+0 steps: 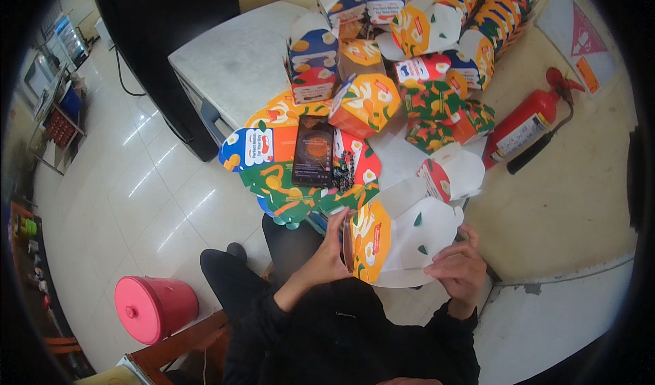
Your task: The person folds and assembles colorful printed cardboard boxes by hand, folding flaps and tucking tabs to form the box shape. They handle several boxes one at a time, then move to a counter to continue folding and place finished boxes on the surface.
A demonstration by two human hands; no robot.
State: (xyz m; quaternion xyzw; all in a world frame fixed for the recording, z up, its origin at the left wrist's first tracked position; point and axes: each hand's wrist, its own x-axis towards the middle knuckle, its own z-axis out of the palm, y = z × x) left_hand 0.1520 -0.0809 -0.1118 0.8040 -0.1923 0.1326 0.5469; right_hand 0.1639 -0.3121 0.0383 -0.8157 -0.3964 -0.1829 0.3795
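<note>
Between my two hands is a partly folded paper food box [413, 224], its white inside facing up and an orange printed panel on its left. My left hand [326, 257] grips the orange side, fingers partly hidden behind it. My right hand [460, 267] pinches the white flap at the lower right. Small green tabs poke through the white wall. Just beyond, a smartphone [313, 151] with a lit screen lies on flat, colourful box blanks [276, 183], beside a string of dark beads [346, 171]. Another white-flapped box [456, 170] sits behind the one I hold.
Folded food boxes [365, 105] crowd the white table [232, 47], with nested stacks [501, 16] at the far right. A red fire extinguisher [529, 122] stands by the right wall. A pink lidded bucket [157, 306] is on the floor at left, and a large dark panel [160, 37] rises at upper left.
</note>
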